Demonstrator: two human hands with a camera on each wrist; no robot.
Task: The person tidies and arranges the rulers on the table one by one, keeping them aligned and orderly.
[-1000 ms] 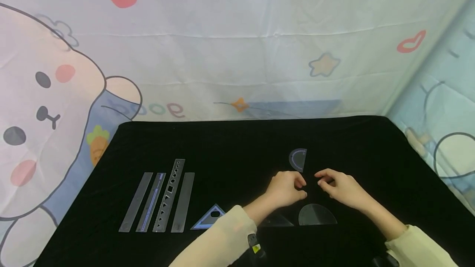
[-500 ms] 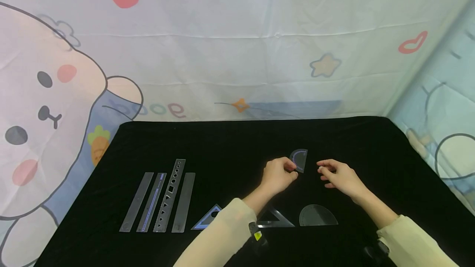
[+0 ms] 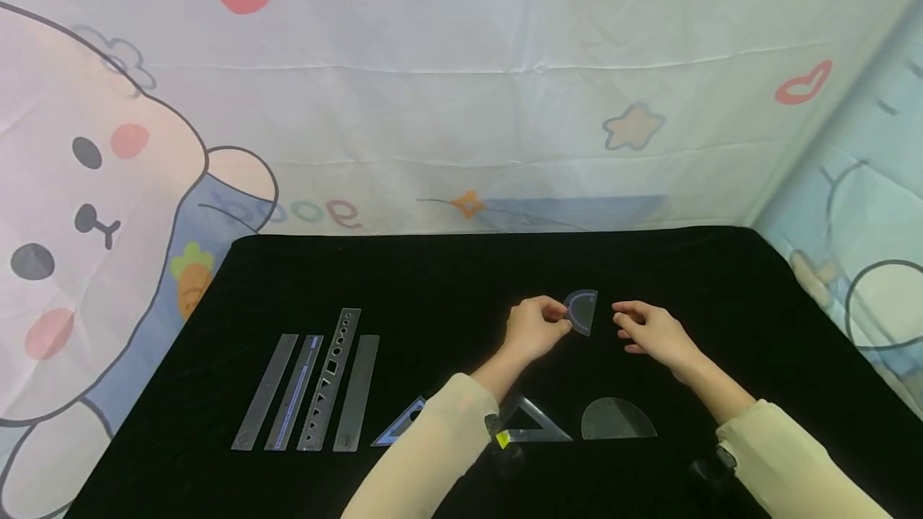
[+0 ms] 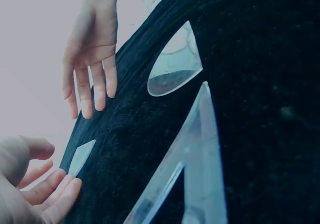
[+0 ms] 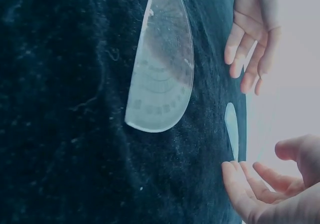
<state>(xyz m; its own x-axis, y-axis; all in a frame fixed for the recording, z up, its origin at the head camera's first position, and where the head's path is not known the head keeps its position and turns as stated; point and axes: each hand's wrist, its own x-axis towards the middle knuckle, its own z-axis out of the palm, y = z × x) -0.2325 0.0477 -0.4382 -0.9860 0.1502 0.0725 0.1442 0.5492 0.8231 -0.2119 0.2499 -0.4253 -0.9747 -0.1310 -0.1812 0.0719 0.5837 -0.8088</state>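
A small protractor (image 3: 582, 311) with purple markings lies on the black cloth, its straight edge facing right. My left hand (image 3: 532, 331) is at its curved left side, fingertips at or just over the rim; whether they touch it I cannot tell. In the left wrist view the thumb stands apart from the loosely bent fingers. Right of the protractor, a short gap away, my right hand (image 3: 658, 335) hovers with relaxed fingers and holds nothing. Nearer to me lie a larger clear protractor (image 3: 618, 419) and a clear set square (image 3: 537, 436), partly behind the left cuff.
A blue-edged set square (image 3: 395, 428) lies partly under the left sleeve. Farther left, several rulers stand in a slanted row, among them a stencil ruler (image 3: 328, 379) with cut-out shapes. A printed curtain (image 3: 433, 102) hangs behind the black cloth (image 3: 461, 271).
My left hand has moved away from me and leftward, to the small protractor's left side. The right hand has moved slightly forward. The clear set square shows more now.
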